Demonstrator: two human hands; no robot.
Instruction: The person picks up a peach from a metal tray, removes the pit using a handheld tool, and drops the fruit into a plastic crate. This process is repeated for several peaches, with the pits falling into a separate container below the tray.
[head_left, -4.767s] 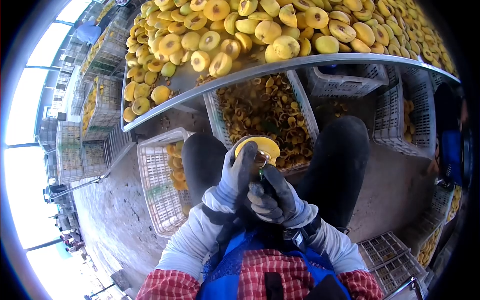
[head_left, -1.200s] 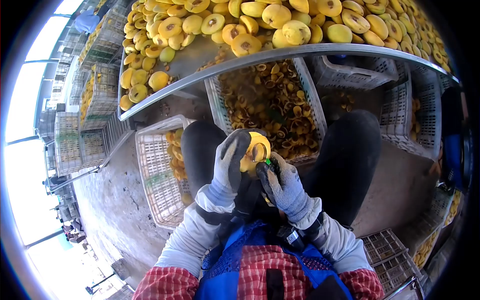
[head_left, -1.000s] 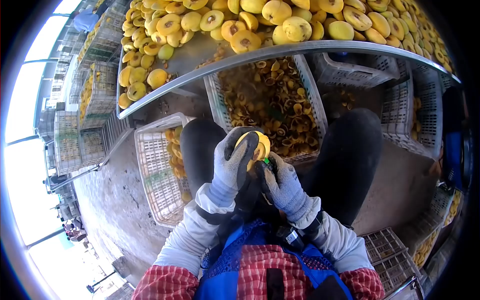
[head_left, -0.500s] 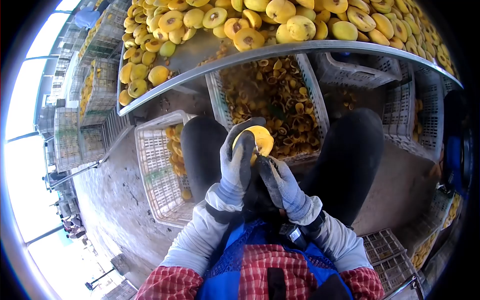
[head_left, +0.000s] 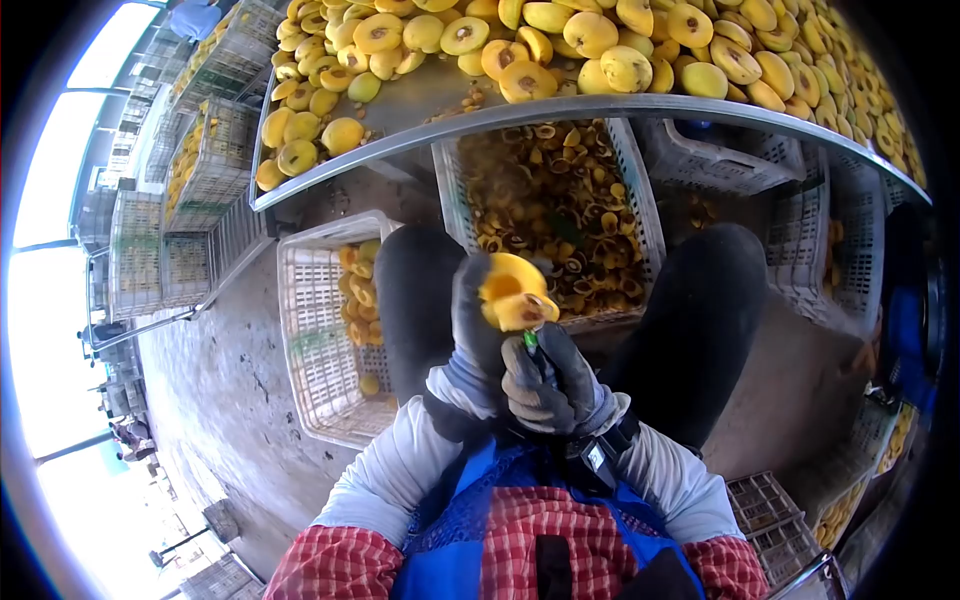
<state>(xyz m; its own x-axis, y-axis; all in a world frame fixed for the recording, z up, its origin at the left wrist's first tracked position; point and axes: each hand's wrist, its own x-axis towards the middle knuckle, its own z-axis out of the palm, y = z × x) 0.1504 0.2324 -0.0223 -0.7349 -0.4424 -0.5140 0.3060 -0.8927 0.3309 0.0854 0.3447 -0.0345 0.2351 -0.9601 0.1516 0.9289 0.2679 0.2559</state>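
Note:
My left hand (head_left: 468, 325), in a grey-and-white work glove, is closed around a yellow peach half (head_left: 513, 272) above my lap. The half's hollowed inside faces up. A cut-out piece with a brown centre (head_left: 527, 312) stands at its near edge. My gloved right hand (head_left: 548, 388) is wrapped round a small green-handled pitting tool (head_left: 531, 341), just below the fruit. The tool's working end is hidden behind the cut piece. Between my knees, beyond the hands, stands a crate (head_left: 455, 205) filled with brown-and-yellow peach scraps.
A metal-edged table (head_left: 420, 100) heaped with peaches (head_left: 626, 68) and halves crosses ahead. At left is a white crate (head_left: 305, 345) with some halves. More crates (head_left: 715, 160) stand under the table, and stacked crates (head_left: 140, 250) at far left.
The peach half has turned so its hollow shows, and a cut piece now stands out from it. My right hand has curled round, showing the green handle. The view has shifted slightly.

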